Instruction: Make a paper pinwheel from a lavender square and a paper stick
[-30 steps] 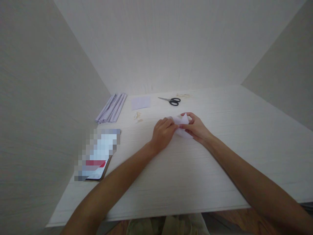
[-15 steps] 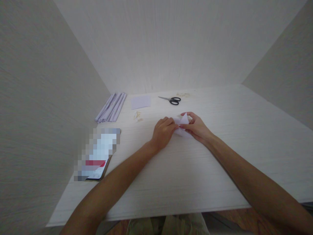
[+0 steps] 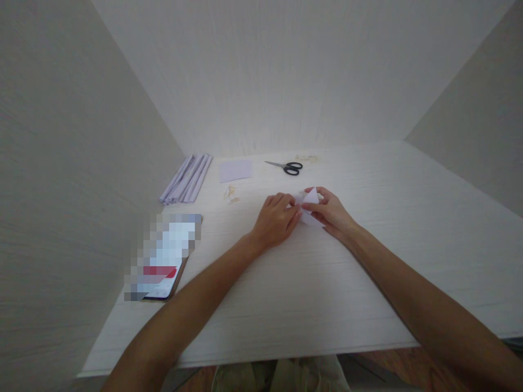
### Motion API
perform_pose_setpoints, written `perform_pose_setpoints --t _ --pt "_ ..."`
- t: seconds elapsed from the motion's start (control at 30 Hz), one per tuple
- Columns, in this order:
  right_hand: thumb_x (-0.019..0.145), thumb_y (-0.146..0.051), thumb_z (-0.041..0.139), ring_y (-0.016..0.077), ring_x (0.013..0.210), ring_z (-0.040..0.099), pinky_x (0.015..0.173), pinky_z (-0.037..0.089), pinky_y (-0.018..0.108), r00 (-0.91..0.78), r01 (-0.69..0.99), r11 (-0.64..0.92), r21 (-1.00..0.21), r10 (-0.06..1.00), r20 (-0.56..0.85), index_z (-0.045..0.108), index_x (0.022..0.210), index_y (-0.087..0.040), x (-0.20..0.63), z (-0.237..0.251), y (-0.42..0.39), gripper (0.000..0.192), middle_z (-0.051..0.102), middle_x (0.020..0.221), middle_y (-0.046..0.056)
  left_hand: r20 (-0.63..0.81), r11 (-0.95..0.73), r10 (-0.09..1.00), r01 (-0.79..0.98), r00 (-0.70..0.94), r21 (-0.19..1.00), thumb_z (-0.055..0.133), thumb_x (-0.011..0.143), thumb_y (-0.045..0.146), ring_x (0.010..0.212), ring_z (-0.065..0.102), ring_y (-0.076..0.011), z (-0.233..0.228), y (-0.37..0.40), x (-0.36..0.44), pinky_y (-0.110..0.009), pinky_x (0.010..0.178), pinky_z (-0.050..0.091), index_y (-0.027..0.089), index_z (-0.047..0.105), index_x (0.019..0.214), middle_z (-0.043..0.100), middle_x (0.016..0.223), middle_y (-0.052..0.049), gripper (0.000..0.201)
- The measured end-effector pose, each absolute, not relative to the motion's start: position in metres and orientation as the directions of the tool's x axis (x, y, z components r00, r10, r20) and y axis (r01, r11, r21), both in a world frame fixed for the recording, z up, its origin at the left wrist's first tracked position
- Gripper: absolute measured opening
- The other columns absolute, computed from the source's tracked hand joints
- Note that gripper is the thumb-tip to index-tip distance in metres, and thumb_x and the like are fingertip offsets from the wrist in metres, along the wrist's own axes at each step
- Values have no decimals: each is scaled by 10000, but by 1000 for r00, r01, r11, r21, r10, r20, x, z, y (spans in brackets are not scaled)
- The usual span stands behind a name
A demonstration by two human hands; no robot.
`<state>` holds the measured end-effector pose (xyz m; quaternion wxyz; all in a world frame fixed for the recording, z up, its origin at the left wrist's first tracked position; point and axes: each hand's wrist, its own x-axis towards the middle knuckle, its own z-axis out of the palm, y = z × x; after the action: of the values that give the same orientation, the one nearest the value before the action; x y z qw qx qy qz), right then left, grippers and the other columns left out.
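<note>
Head view: your left hand and right hand both pinch folded white paper closed between fingertips, low over table; scissors well apart.

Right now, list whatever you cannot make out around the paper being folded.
- Folded paper, head view: its lower part and folds are covered by the left hand and right hand.
- Phone: screen pixelated, unreadable.
- Small bits near the paper strips: too small to identify.
- Scraps beside the scissors: too faint.

Scissors, phone (screen blurred), paper strips
</note>
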<state>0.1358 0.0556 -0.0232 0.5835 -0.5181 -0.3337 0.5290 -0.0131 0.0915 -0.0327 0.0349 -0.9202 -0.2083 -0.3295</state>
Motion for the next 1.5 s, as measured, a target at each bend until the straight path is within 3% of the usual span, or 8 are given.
perform_pose_setpoints --t 0.23,0.37,0.53,0.67,0.8,0.93,1.1,1.5 --pt "466 -150 701 53 501 507 467 401 164 216 -275 -80 -958 966 -143 488 833 -201 135 -24 55 427 541 586 -77 629 -898 341 440 699 -3 358 829 268 878 438 -194 -32 89 -12 -339 759 327 133 578 874 549 899 -85 263" --pt "456 -131 696 64 506 524 466 406 172 240 -274 -71 -959 961 -140 473 837 -205 135 -25 57 448 558 599 -70 647 -895 375 441 664 66 377 820 260 919 442 -201 -32 86 -12 -365 804 324 142 575 877 541 938 -91 237" --pt "445 -136 702 76 503 545 482 433 193 243 -269 -67 -961 960 -135 457 857 -217 136 -27 59 486 579 601 -70 697 -763 644 325 314 559 468 768 281 1003 439 -192 -40 93 -8 -368 838 358 161 480 1018 481 1047 -108 277" --pt "439 -151 712 83 493 554 478 441 199 217 -264 -65 -962 968 -126 446 881 -218 135 -28 58 521 593 596 -66 250 -245 963 -57 105 968 524 707 305 853 527 -141 -49 112 -5 -312 744 439 168 386 1014 503 949 -78 364" --pt "439 -154 716 77 483 551 481 445 198 213 -265 -49 -963 971 -108 435 883 -219 135 -29 58 529 596 588 -70 -28 107 970 -323 241 940 560 662 269 715 564 -107 -44 120 -6 -264 663 458 176 416 923 546 827 -31 312" --pt "440 -170 718 81 479 554 484 448 205 203 -244 -38 -969 975 -90 421 900 -225 136 -30 59 550 600 588 -73 -79 252 837 -254 541 934 592 618 254 560 531 -91 -33 112 -6 -229 541 425 132 525 689 564 630 -10 157" --pt "445 -190 721 95 479 563 487 448 221 184 -227 -37 -973 980 -81 409 921 -227 136 -30 58 569 598 584 -72 -147 291 764 -132 628 948 647 564 218 507 513 -75 -33 107 -5 -225 522 400 109 589 619 579 580 -6 135" --pt "472 -175 711 81 447 536 455 418 193 168 -213 -27 -977 984 -64 418 906 -230 138 -32 57 527 599 556 -76 -90 148 811 -54 578 988 625 601 234 557 543 -86 -40 108 -5 -221 557 411 139 642 713 621 655 4 148"
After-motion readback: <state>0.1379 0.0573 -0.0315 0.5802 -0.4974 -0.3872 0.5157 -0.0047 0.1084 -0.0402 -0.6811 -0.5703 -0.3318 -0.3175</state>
